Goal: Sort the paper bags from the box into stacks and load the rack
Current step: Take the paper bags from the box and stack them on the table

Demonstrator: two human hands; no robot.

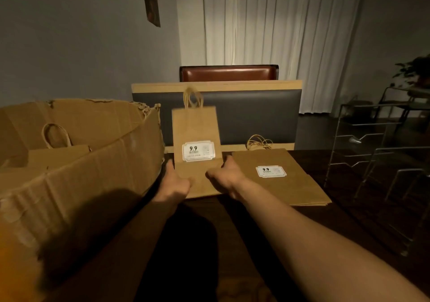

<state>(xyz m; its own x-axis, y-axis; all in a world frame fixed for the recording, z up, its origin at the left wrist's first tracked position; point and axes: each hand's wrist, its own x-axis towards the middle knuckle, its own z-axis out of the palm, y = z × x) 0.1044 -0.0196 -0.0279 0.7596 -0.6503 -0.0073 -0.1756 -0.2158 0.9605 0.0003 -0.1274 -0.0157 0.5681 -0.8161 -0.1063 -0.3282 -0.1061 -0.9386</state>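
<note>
Brown kraft paper fills most of what's in front of the person: a flat paper bag with twisted rope handles [196, 131] is held upright at the middle of the dark wooden table [349, 208], its white printed label [198, 151] facing the wearer. The left hand [174, 183] grips the bag's lower left edge and the right hand [224, 176] grips the lower right edge, fingers curled round the folded bottom flap, the two hands set apart with the bag between them.

Just to the right lies a flat stack of matching brown paper bags [279, 180] on the table, the top one showing the same white label, with a tangle of rope handles at its far end. To the left stands a large torn cardboard box [81, 173], open-topped, with another brown bag and its handle loop [55, 136] inside. At the right edge stands a tiered metal wire rack [363, 152], well apart from the held bag. Behind the table is a grey padded bench back with a tan wooden rim [256, 115], and white curtains [267, 34] hang beyond.
</note>
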